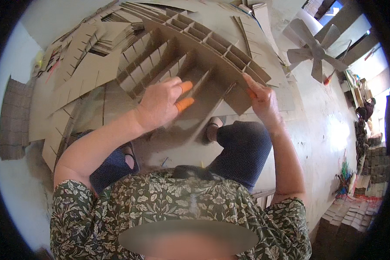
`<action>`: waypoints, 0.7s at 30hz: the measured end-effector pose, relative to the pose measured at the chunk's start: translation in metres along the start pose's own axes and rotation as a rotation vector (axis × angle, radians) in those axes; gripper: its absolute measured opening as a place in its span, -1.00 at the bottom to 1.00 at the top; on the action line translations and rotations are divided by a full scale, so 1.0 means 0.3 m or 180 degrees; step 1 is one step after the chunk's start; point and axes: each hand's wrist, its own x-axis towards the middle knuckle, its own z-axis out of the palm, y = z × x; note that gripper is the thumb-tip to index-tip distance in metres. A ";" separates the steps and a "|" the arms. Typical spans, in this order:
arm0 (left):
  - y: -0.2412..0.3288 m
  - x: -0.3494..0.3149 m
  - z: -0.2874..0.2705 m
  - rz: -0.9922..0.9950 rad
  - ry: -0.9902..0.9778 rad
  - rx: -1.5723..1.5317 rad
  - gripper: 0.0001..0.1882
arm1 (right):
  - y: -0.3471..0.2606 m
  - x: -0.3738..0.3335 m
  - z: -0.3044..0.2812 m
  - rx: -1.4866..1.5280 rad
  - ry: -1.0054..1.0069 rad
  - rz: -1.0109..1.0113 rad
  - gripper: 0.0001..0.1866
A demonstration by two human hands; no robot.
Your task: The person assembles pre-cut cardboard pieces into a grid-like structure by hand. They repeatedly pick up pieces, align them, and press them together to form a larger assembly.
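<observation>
A long slotted cardboard divider strip [195,42] runs from the upper left to the right, standing on edge across several shorter cross strips. My right hand [264,102] is closed at its right end, fingers pressed on the cardboard; an orange finger cover shows there. My left hand [160,102] is over the nearer cross strips, its two orange-covered fingers apart with a gap between them. Beside those fingers stands a slanting cardboard cross strip [200,83]; I see no grip on it. A flat cardboard piece [238,99] lies just left of my right wrist.
Loose slotted cardboard sheets [89,71] are piled at the left, with a cardboard stack [15,117] by the wall. A fan [317,51] stands at the upper right. Bundled cardboard [355,216] lies at the lower right. My knees [245,143] flank the work.
</observation>
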 end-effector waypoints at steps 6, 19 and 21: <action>0.091 -0.029 -0.015 -0.0154 -0.0094 -0.0117 -0.57 | 0.028 -0.009 0.028 0.0652 0.0541 0.0350 -0.39; 0.008 -0.059 0.074 -0.0622 0.0127 -0.0119 -0.65 | 0.034 -0.125 0.170 0.0274 0.0618 0.1205 -0.46; -0.021 -0.077 0.079 -0.0672 0.0260 -0.0225 -0.66 | 0.095 -0.152 0.205 0.0222 0.0342 0.1230 -0.54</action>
